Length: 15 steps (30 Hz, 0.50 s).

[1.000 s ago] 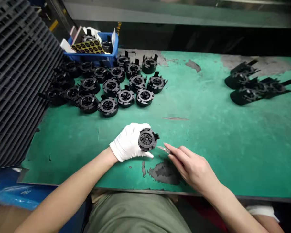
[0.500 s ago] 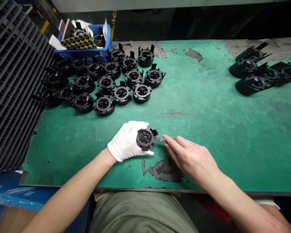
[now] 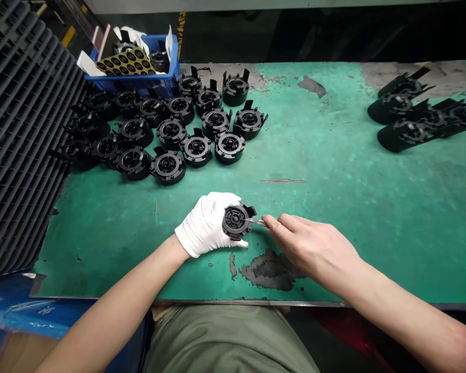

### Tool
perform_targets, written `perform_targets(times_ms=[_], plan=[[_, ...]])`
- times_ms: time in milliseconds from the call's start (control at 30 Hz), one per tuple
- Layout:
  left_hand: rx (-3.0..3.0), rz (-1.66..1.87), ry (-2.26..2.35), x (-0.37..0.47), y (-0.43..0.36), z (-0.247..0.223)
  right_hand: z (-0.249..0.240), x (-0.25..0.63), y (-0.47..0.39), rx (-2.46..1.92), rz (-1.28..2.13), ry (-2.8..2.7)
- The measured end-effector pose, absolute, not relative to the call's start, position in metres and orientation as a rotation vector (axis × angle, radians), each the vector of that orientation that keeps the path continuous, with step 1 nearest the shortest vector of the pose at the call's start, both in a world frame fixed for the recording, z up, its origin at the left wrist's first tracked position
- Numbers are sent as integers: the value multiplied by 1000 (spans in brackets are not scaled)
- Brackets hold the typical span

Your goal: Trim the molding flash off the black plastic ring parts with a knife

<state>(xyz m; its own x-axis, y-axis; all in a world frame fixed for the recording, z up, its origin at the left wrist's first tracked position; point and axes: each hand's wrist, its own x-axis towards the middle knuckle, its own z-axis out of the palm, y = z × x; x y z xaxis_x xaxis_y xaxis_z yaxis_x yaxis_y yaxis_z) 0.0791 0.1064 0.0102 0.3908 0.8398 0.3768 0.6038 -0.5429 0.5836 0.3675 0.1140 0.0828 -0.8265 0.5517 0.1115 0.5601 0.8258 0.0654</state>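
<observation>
In a white glove, my left hand wraps round a round black plastic housing, its ribbed face turned up and a tab standing out at the upper right. My bare right hand pinches a pair of metal tweezers. The tweezers' tips reach over the housing's face near its middle; whether they grip anything there is too small to tell. Both hands are above the near part of the green tabletop.
Several similar black housings stand grouped at the left; more black parts stand at the far right. Behind the left group a blue bin holds parts and a sheet of round stickers. A black slatted panel borders the left side.
The tweezers' tips have moved slightly inward over the housing's face. My left hand keeps its hold on the housing. The view has shifted a little.
</observation>
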Motion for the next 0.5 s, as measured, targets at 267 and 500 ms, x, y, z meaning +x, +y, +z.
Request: perform_targets(times_ms=[267,500], plan=[[2218,903,1240,79,107,7,77,377,133,-736,-132,-3010],[2221,878,1211,77,108,9,81,380,163,-452,-80,-3068]])
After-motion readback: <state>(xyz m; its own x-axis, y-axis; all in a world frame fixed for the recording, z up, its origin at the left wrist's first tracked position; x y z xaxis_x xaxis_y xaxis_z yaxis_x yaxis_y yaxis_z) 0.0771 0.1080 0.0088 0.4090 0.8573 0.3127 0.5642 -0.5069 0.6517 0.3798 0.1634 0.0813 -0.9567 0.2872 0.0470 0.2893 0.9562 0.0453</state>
